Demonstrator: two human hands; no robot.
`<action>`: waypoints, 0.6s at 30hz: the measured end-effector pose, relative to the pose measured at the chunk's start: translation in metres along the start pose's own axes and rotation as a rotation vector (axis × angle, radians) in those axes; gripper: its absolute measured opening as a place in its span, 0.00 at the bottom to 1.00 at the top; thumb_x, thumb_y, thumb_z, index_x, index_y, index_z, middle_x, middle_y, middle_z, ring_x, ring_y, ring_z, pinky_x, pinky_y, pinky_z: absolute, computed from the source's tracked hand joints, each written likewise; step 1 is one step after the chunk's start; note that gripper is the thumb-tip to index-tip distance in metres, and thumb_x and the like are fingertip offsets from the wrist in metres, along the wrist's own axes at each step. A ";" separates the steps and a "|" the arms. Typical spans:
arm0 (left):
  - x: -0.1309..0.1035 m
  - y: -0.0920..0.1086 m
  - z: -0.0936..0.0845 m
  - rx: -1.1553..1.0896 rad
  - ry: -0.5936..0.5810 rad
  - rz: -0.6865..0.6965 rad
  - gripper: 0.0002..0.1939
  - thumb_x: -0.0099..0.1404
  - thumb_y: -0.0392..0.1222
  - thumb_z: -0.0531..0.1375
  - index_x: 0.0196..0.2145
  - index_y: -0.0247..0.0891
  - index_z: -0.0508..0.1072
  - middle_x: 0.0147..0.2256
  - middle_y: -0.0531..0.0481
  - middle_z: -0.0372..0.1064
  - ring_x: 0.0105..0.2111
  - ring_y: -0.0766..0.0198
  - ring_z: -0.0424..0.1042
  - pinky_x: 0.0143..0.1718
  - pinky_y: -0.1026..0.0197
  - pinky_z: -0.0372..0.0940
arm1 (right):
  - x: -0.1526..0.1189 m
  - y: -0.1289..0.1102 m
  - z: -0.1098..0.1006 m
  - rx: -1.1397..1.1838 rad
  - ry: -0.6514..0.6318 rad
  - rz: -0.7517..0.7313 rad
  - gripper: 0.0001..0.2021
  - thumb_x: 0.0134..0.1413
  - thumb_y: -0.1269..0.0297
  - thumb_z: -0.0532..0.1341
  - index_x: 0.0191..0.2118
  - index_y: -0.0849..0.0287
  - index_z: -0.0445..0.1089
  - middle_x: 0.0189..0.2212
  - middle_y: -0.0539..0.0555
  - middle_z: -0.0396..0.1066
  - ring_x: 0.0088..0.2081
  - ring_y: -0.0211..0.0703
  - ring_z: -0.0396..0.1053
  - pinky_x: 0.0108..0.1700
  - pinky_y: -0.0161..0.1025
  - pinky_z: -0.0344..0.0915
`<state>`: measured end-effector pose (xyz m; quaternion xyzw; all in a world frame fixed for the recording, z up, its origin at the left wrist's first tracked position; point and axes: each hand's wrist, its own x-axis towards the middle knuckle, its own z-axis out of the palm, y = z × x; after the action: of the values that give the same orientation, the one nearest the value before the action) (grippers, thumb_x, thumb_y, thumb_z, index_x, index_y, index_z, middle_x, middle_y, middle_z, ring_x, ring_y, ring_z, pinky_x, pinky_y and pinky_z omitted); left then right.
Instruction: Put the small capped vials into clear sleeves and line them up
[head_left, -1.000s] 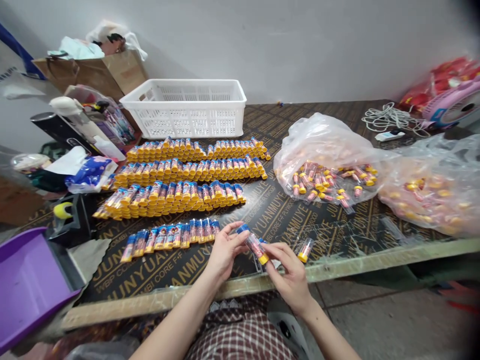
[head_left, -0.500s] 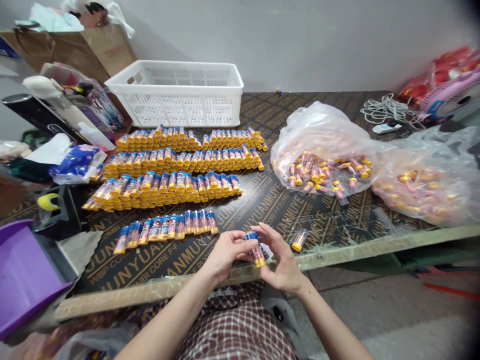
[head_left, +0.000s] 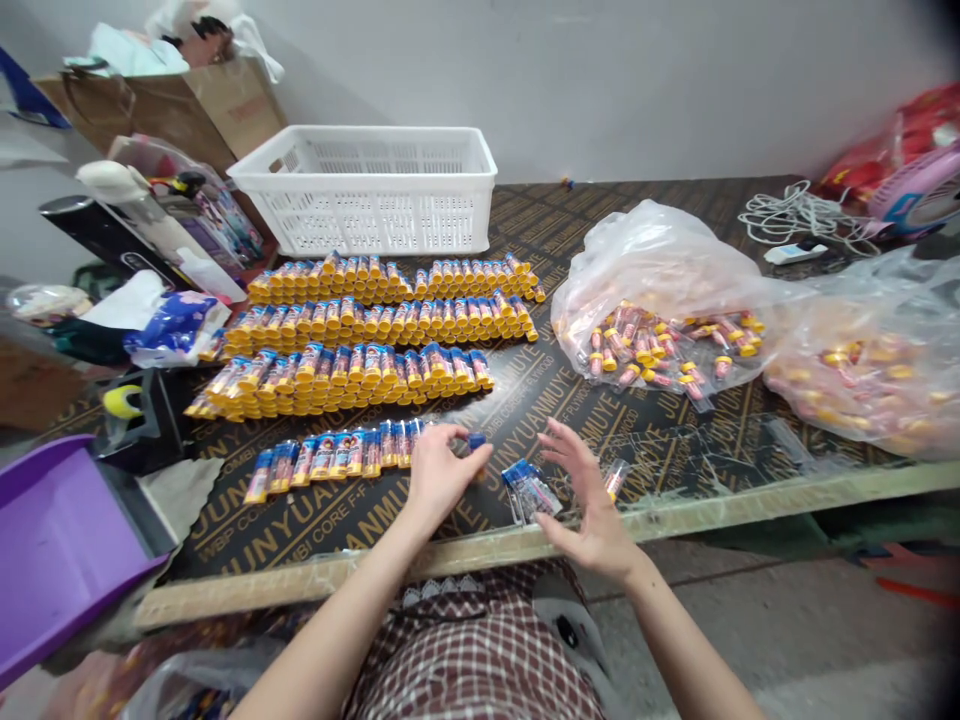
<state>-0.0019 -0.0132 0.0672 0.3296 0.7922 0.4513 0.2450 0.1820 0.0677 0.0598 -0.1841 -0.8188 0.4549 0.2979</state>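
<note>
Left hand (head_left: 441, 470) and the blue-capped tube (head_left: 477, 441) it carries have shifted leftward since half a second ago, away from the right hand (head_left: 589, 505); the two were close together then.

Left fingers: pinched closed around the tube, whose lower part is mostly hidden. Right fingers: spread well open, nothing in them, above the front edge of the surface (head_left: 521, 378).

Between the hands, near the front edge, a small pile of clear sleeves (head_left: 531, 490) with blue tops. Just beyond the right hand, partly covered by it, a loose tube (head_left: 616, 478).

Short row of tubes (head_left: 324, 455) just left of the left hand, toward the front left corner. Behind it, three stacked rows of tubes (head_left: 360, 375), yellow ends facing front. White basket (head_left: 375, 215) at the back edge.

Toward the right edge: a plastic bag (head_left: 645, 240), open, yellow-capped tubes spilling at its mouth; second bag (head_left: 900, 310) beside it. Tape dispenser (head_left: 139, 420) near the left edge.
</note>
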 end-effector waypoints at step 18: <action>-0.006 0.005 0.041 0.755 -0.254 0.420 0.08 0.61 0.44 0.60 0.29 0.36 0.72 0.32 0.43 0.70 0.38 0.52 0.65 0.38 0.53 0.56 | -0.017 0.051 -0.064 -0.890 -0.034 0.576 0.30 0.50 0.52 0.59 0.58 0.59 0.60 0.24 0.52 0.70 0.29 0.49 0.70 0.34 0.42 0.61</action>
<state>0.0320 0.0066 0.0523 0.6022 0.7811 0.1266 0.1058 0.2381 0.1253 0.0369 -0.5031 -0.8535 0.1296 0.0406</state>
